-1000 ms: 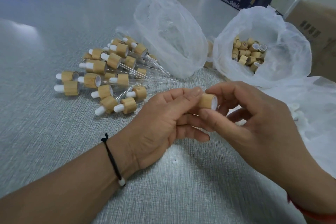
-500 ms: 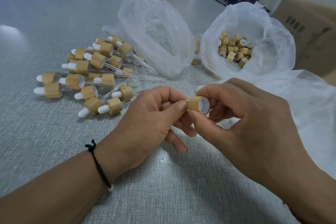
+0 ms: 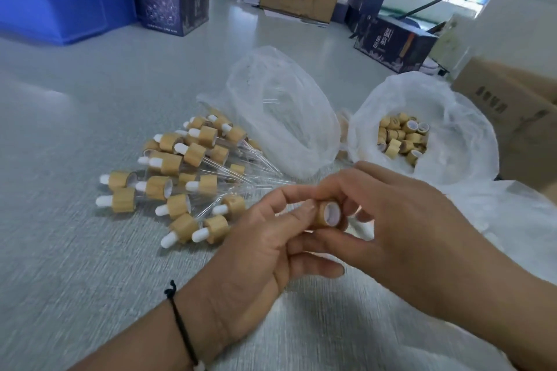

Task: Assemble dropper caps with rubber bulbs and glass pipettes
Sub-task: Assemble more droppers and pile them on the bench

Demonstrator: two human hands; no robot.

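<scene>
Both hands meet at the centre over the grey table. My right hand [image 3: 404, 238] pinches a bamboo dropper cap [image 3: 328, 215] between thumb and fingers, its white-lined opening facing the camera. My left hand [image 3: 259, 253] touches the cap's left side with its fingertips, where the bulb end is hidden. A pile of finished droppers [image 3: 180, 172] with white bulbs and glass pipettes lies to the left. A white bag of loose bamboo caps [image 3: 402, 138] stands open at the right.
A clear bag with glass pipettes [image 3: 280, 111] lies behind the pile. Another white plastic bag [image 3: 512, 226] spreads at the right edge. Cardboard boxes [image 3: 512, 111], dark cartons and a blue crate [image 3: 66, 12] line the back. A person sits far behind.
The camera has tilted up, showing the room's back. The cap has turned so its white-lined opening faces the camera more. Both hands stay together on the cap.
</scene>
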